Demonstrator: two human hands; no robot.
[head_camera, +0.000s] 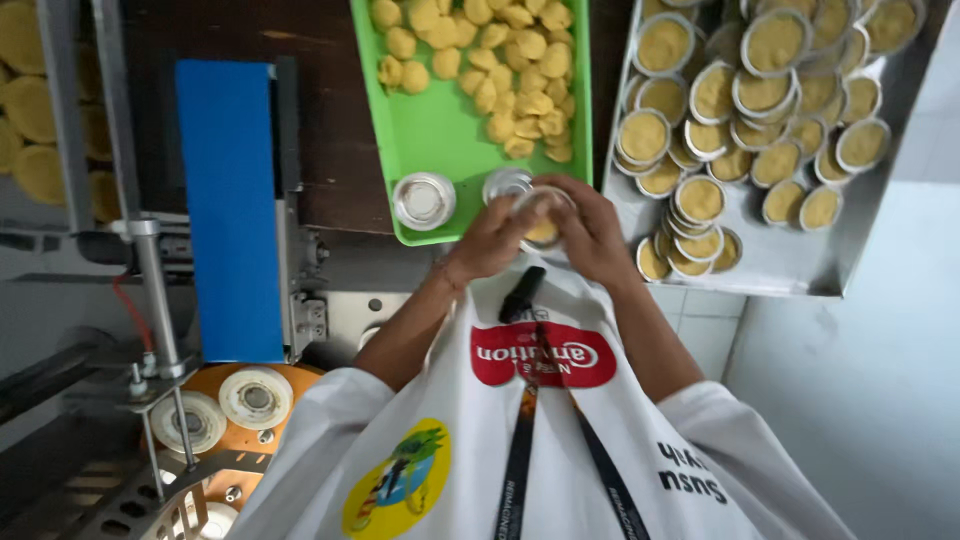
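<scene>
Both hands meet over the near edge of the bright green plastic tray (440, 130): the left hand (492, 240) and right hand (590, 232) close together around a small round metal tart tin (543, 215) with yellow dough in it. Pressing evenly while turning the tin would likely keep the shell uniform. Loose yellow dough balls (490, 60) lie farther up the tray; filled tins crowd the steel tray (790, 265) beside the right hand
</scene>
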